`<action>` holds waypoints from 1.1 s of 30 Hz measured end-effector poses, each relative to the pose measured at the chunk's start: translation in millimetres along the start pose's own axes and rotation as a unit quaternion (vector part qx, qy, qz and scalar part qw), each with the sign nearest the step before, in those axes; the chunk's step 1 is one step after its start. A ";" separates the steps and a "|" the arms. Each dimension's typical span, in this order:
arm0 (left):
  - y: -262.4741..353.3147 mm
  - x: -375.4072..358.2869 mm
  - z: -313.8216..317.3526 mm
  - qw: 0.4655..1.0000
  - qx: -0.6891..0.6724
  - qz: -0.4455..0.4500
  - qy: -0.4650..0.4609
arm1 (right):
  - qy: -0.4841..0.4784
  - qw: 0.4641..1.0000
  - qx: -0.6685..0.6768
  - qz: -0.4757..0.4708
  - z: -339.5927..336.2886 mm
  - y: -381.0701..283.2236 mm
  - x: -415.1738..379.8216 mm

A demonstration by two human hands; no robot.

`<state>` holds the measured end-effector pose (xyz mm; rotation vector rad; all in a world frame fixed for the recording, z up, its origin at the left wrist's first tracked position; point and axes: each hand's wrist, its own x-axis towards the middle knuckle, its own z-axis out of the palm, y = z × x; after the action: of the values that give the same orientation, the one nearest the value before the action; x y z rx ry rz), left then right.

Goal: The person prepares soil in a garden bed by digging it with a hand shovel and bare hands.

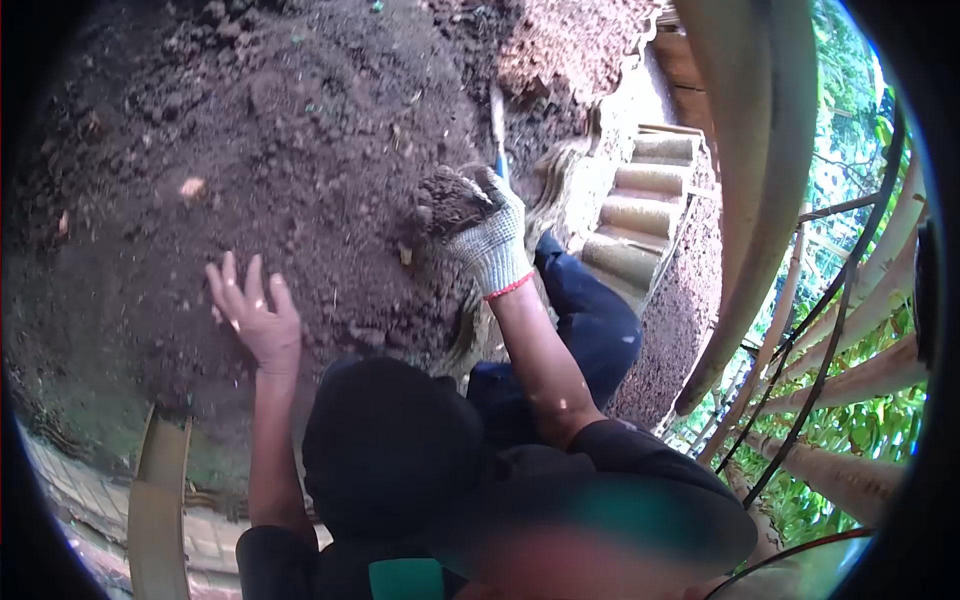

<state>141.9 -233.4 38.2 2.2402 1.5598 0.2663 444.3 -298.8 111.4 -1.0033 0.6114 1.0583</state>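
Note:
Over the dark loose soil (330, 180), my left hand (255, 315) is bare, palm down, with its fingers spread and nothing in them. My right hand (490, 235) wears a pale knitted glove with a red cuff. Its fingers curl round a dark clump of soil (450, 203), just above the ground. Beyond the glove lies a thin pale shaft (498, 120) with a blue part; its near end is hidden by the glove.
Corrugated tile-like pieces (640, 205) stand to the right of the soil. A large curved beige beam (765, 150) crosses the right side, before poles, cables and leaves. A channel-shaped strip (158, 510) is at lower left. Dark clothing and a dark rounded shape (390, 450) fill the lower middle.

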 end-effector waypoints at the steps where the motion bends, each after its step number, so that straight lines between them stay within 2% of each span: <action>1: -19.9 -8.9 -6.4 0.999 -0.007 0.017 0.045 | 0.042 0.998 -0.031 -0.023 -3.3 11.4 -10.3; 2: -36.5 -17.9 -7.8 0.996 -0.012 0.034 0.086 | 0.014 0.999 -0.004 0.036 -10.9 19.1 -11.6; 4: -47.6 -21.9 -14.3 0.996 -0.033 0.016 0.077 | 0.038 0.996 -0.052 0.065 -12.8 27.4 -14.1; 6: -56.2 -20.6 -5.6 0.994 0.049 0.071 0.069 | 0.030 0.996 -0.079 0.040 3.0 33.8 -23.5; 7: -55.5 -20.0 -0.9 0.991 0.051 0.086 0.094 | 0.032 0.996 -0.076 0.032 3.3 35.7 -22.2; 8: -54.6 -19.2 2.5 0.990 0.048 0.084 0.101 | 0.006 0.994 -0.059 0.093 -0.3 33.4 -17.9; 10: -48.4 -19.7 6.4 0.992 0.074 0.051 0.084 | 0.011 0.998 -0.042 0.052 6.0 43.6 -19.4; 11: -47.6 -20.5 7.7 0.992 0.089 0.045 0.075 | 0.032 0.996 -0.082 0.017 8.6 48.7 -16.9; 14: -44.9 -21.3 9.3 0.993 0.098 0.023 0.061 | -0.132 0.980 -0.113 0.093 -30.5 41.7 17.8; 15: -43.9 -21.4 9.6 0.994 0.094 0.017 0.061 | -0.022 0.985 -0.173 0.016 -5.5 51.3 -4.0; 18: -41.0 -21.2 9.1 0.994 0.094 0.008 0.057 | -0.023 0.970 -0.244 0.006 3.4 50.2 -8.3; 22: -40.4 -19.4 8.8 0.994 0.090 0.009 0.066 | -0.015 0.920 -0.389 -0.047 20.3 48.6 -8.5; 24: -39.6 -19.3 8.6 0.994 0.082 0.013 0.073 | -0.061 0.924 -0.376 -0.030 21.0 40.7 -1.5; 26: -39.3 -19.0 10.5 0.993 0.090 0.012 0.073 | -0.072 0.884 -0.445 -0.124 22.4 38.6 -2.2; 27: -38.9 -18.0 11.5 0.993 0.093 0.015 0.077 | -0.150 0.857 -0.471 -0.144 7.2 30.4 16.4; 28: -39.2 -20.6 12.1 0.992 0.097 0.021 0.075 | -0.168 0.825 -0.517 -0.157 11.9 27.1 12.9; 30: -39.8 -21.9 13.7 0.992 0.105 0.025 0.068 | -0.090 0.838 -0.526 -0.111 28.1 20.8 0.3; 31: -39.0 -21.6 13.7 0.992 0.099 0.027 0.069 | -0.068 0.795 -0.592 -0.116 32.7 15.3 -8.7; 33: -40.7 -21.3 11.3 0.995 0.071 0.046 0.061 | -0.073 0.750 -0.621 -0.217 25.3 17.1 -5.2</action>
<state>103.7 -243.4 12.3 2.4512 1.5832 0.3349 425.5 -275.9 120.4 -2.0509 -0.6116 1.0459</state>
